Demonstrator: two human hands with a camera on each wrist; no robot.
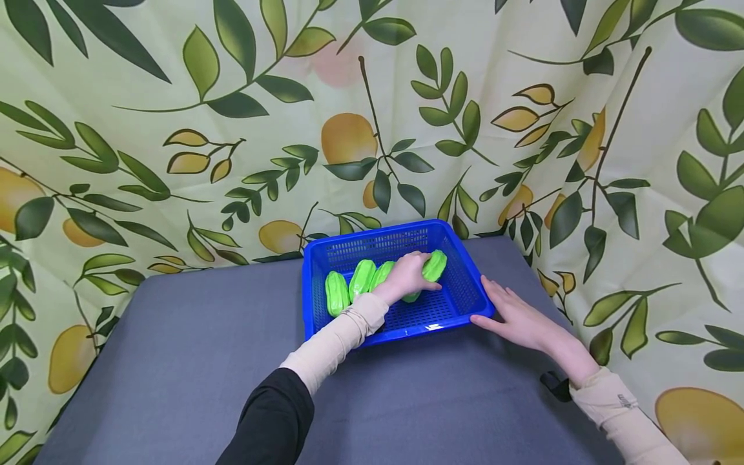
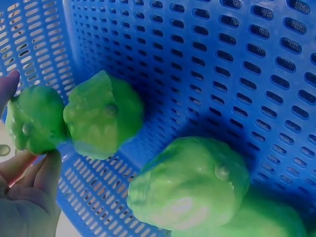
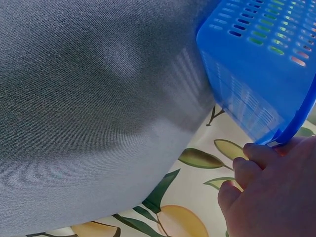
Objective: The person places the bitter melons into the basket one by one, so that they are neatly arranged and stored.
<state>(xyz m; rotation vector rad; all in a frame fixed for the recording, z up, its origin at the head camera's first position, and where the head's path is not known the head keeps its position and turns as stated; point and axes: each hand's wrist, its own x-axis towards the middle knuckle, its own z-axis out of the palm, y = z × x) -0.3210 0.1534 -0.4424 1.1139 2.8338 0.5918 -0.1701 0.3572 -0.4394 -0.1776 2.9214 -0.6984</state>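
Observation:
My left hand (image 1: 405,278) reaches into a blue plastic basket (image 1: 401,329) and grips a bright green, ridged gourd (image 1: 435,265) like a bitter melon at the basket's right. In the left wrist view, thumb and fingers sit on opposite sides of that gourd (image 2: 37,121), and a second gourd (image 2: 103,116) lies against it. More green gourds (image 1: 337,294) lie to the left in the basket; one is mostly hidden under my hand. My right hand (image 1: 517,318) rests at the basket's front right corner, fingers extended along the right side and thumb at the front rim.
The basket stands at the back of a grey cloth-covered table (image 1: 215,361). A curtain (image 1: 261,148) printed with leaves and fruit hangs behind and along the right. The table's right edge (image 3: 180,158) runs close to the basket.

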